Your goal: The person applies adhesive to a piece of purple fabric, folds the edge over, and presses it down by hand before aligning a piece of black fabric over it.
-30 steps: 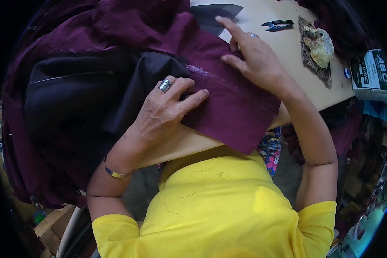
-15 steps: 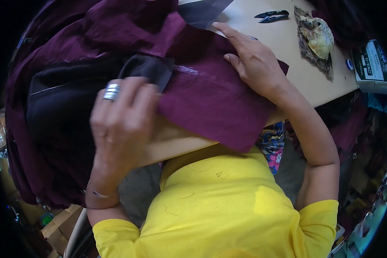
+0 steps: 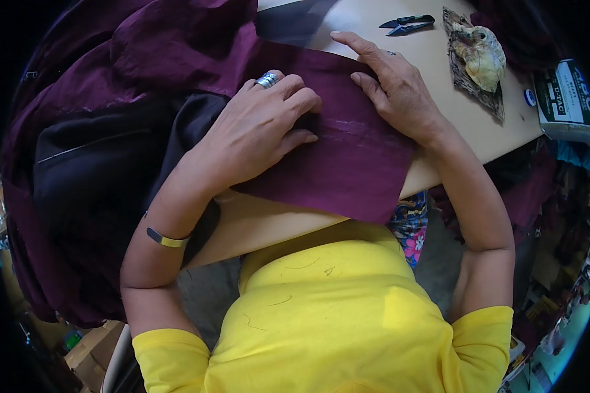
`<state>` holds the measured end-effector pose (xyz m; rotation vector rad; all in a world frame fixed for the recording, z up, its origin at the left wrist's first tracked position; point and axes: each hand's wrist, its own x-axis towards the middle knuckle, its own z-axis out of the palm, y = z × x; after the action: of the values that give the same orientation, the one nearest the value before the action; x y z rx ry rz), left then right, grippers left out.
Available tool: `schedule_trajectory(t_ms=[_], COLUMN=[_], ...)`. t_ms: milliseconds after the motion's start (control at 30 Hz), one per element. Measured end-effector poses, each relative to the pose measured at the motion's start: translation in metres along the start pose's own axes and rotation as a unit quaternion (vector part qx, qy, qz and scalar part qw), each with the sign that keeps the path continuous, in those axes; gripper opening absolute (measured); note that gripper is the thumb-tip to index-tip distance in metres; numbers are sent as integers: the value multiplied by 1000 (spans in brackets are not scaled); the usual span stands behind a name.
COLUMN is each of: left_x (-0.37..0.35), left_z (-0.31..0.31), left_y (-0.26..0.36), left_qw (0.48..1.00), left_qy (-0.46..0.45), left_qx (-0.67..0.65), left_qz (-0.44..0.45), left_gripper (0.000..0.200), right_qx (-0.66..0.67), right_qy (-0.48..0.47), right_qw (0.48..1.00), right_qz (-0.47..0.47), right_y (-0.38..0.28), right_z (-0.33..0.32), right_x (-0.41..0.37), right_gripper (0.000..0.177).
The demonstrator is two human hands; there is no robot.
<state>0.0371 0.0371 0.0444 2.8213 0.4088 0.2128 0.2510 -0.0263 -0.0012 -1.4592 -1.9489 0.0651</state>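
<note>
A maroon cloth panel (image 3: 347, 157) lies across the table, hanging slightly over its near edge. My left hand (image 3: 262, 121), with a silver ring, rests palm down on the maroon cloth. Its fingers are loosely bent and the thumb stands apart from them. At the panel's right side, my right hand (image 3: 400, 92) lies on the cloth, index finger stretched past the far edge and thumb spread. Dark grey cloth (image 3: 98, 150) is bunched under and left of my left forearm. Another dark piece (image 3: 292, 25) lies beyond the panel.
Black thread snips (image 3: 408, 25) lie at the far side of the pale table (image 3: 485, 141). Right of them is a rough bark-like piece (image 3: 476, 59) with a yellowish lump. A small blue-rimmed round item (image 3: 530, 97) and a printed box (image 3: 567, 98) are at the right edge.
My left hand has moved right and away from me, from the dark cloth onto the maroon panel. The dark flap is now lower and left. My right hand has shifted slightly.
</note>
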Motion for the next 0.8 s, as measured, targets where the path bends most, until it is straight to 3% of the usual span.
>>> schedule_trajectory(t_ms=[267, 467, 600, 633, 800], left_x=[9, 14, 19, 21, 26], left_z=[-4, -8, -2, 5, 13], left_y=[-6, -7, 13, 14, 20], left_qw=[995, 993, 994, 994, 997], left_qy=[-35, -72, -33, -5, -10], left_qx=[-94, -92, -102, -103, -78], left_qz=[-10, -18, -1, 40, 6], left_gripper=[26, 28, 28, 26, 21], right_qx=[58, 103, 123, 134, 147], right_qy=[12, 8, -5, -9, -6], right_qw=[998, 995, 991, 989, 987], right_qz=[22, 18, 43, 56, 66], right_y=[-3, -3, -1, -1, -3], right_z=[0, -4, -7, -8, -10], right_x=[-3, 2, 2, 2, 2], right_gripper=[54, 52, 52, 52, 50])
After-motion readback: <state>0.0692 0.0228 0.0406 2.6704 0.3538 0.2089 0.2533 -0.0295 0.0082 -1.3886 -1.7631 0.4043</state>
